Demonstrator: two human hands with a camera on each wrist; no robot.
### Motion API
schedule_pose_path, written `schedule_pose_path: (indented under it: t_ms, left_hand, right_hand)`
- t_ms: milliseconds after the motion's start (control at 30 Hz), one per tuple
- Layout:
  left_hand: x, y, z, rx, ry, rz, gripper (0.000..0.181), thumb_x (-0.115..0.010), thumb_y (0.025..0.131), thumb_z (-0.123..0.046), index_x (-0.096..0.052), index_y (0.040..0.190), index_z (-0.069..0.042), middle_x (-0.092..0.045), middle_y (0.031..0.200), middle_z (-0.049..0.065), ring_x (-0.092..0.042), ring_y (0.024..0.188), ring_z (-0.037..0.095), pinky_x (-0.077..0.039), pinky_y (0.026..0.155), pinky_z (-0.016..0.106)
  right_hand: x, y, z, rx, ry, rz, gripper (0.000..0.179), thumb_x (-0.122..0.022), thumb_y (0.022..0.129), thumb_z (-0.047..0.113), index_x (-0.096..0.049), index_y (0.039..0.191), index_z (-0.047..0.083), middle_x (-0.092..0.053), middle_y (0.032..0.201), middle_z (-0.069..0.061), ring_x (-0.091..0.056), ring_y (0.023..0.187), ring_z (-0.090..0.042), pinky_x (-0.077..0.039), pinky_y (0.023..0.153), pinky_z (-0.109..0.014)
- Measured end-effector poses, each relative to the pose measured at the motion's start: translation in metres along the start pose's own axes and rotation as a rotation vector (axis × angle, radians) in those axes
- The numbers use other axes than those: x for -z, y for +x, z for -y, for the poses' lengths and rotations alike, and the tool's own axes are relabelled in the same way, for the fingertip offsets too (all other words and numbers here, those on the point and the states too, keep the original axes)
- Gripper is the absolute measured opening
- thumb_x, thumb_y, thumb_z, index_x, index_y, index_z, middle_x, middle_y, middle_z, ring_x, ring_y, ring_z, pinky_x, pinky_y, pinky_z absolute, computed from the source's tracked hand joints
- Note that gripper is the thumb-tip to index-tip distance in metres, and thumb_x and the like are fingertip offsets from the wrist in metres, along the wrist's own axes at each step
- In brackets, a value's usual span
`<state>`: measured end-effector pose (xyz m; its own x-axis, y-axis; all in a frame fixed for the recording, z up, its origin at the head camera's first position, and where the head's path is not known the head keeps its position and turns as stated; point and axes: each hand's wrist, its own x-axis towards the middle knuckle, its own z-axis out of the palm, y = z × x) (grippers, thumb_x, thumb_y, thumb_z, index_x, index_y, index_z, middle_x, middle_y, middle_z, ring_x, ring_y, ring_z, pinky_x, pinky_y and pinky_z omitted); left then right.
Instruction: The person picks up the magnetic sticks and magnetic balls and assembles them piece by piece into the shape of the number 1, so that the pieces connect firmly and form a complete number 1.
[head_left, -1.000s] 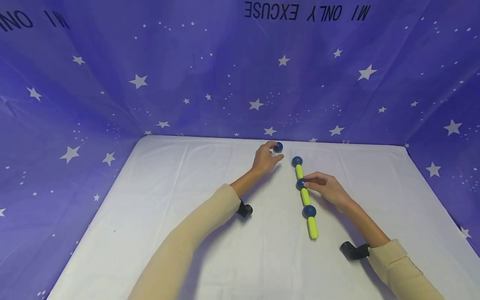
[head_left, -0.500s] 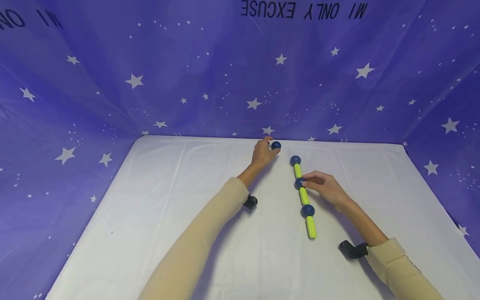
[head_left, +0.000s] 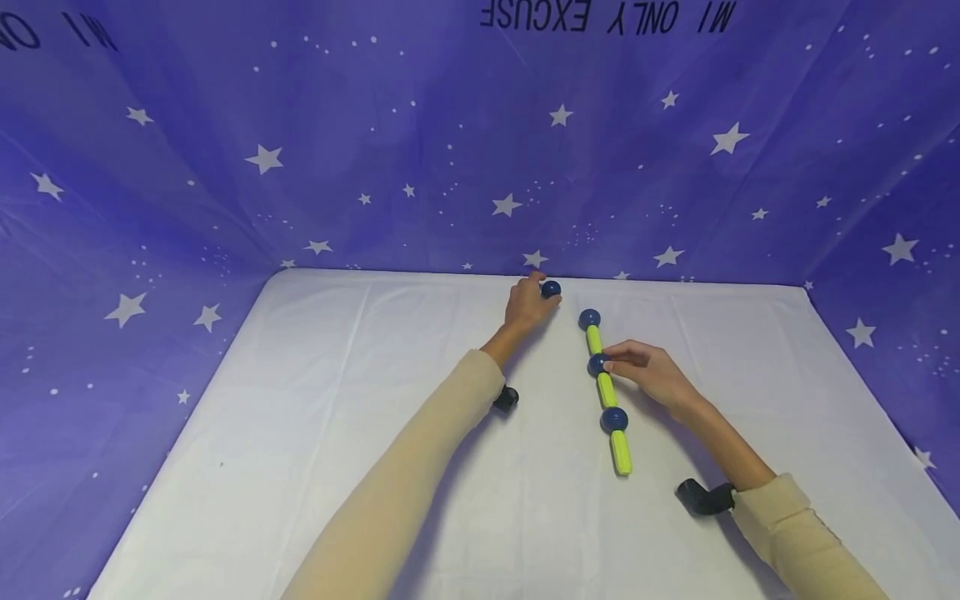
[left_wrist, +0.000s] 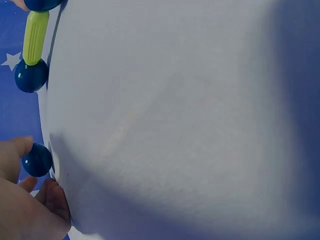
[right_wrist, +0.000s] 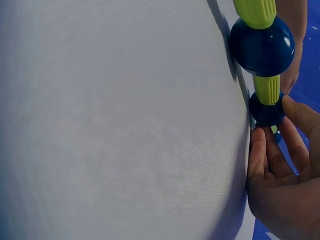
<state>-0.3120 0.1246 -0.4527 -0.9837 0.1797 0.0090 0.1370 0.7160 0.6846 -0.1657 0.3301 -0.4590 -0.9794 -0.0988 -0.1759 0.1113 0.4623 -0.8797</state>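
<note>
Blue balls joined by yellow-green rods form a line on the white table. The right hand pinches the middle ball of this line between thumb and fingers; the right wrist view shows the ball at the fingertips. Farther back, beside the line, sits a separate blue ball. The left hand has its thumb and fingers curled about that ball, partly hiding it. In the left wrist view the thumb meets the loose ball, with fingers bent below. The line's far ball stands apart from the left hand.
The near ball and an end rod lie toward the front of the line. A purple star-printed cloth rises behind the table and along its sides. Black wrist devices jut from both cuffs.
The left hand has shifted slightly and come in around the loose ball, its thumb now in front of it. The right hand keeps its pinch on the line's middle ball.
</note>
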Motion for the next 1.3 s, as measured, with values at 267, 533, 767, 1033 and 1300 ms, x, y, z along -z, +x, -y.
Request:
schedule_pose_path:
  t_ms: [267,533,767,1033,1300]
  left_hand:
    - [0.001,0.002,0.002,-0.025,0.097,-0.002,0.048,-0.067,0.097,-0.034,-0.057,0.139,-0.014,-0.058,0.133,0.013,-0.053,0.123,0.029,-0.045,0.1,0.036]
    - [0.003,0.001,0.0,-0.032,0.125,-0.003,0.045,-0.065,0.098,-0.032,-0.057,0.138,-0.013,-0.059,0.133,0.012,-0.054,0.121,0.028,-0.045,0.1,0.037]
    - [0.004,-0.007,0.0,-0.054,0.045,0.018,0.045,-0.067,0.097,-0.029,-0.058,0.137,-0.013,-0.06,0.132,0.011,-0.056,0.123,0.026,-0.045,0.101,0.037]
    - [0.004,-0.019,-0.002,-0.114,-0.029,0.048,0.046,-0.069,0.095,-0.025,-0.059,0.136,-0.009,-0.061,0.129,0.011,-0.057,0.122,0.025,-0.045,0.1,0.035]
    - [0.01,-0.033,-0.003,-0.216,-0.058,0.086,0.042,-0.07,0.094,-0.019,-0.062,0.132,-0.002,-0.065,0.119,0.011,-0.059,0.109,0.02,-0.045,0.095,0.026]
  right_hand:
    - [-0.002,0.001,0.002,0.004,0.007,0.005,0.044,-0.071,0.095,0.029,-0.062,0.13,0.003,-0.062,0.132,-0.018,-0.047,0.131,-0.037,-0.033,0.106,-0.058]
    - [-0.002,0.001,0.005,0.009,0.013,0.001,0.044,-0.071,0.095,0.029,-0.063,0.129,0.003,-0.062,0.131,-0.018,-0.049,0.129,-0.037,-0.032,0.107,-0.057]
    - [-0.001,-0.001,0.006,-0.01,-0.002,-0.004,0.045,-0.071,0.095,0.031,-0.063,0.129,0.003,-0.062,0.131,-0.018,-0.047,0.13,-0.037,-0.036,0.102,-0.055]
    - [0.0,-0.002,0.005,-0.018,-0.028,-0.009,0.045,-0.071,0.094,0.033,-0.064,0.128,0.003,-0.062,0.131,-0.019,-0.047,0.129,-0.038,-0.037,0.1,-0.055]
    - [0.0,-0.001,0.003,-0.021,-0.021,-0.008,0.045,-0.071,0.094,0.033,-0.064,0.127,0.003,-0.062,0.13,-0.019,-0.048,0.129,-0.038,-0.037,0.099,-0.054]
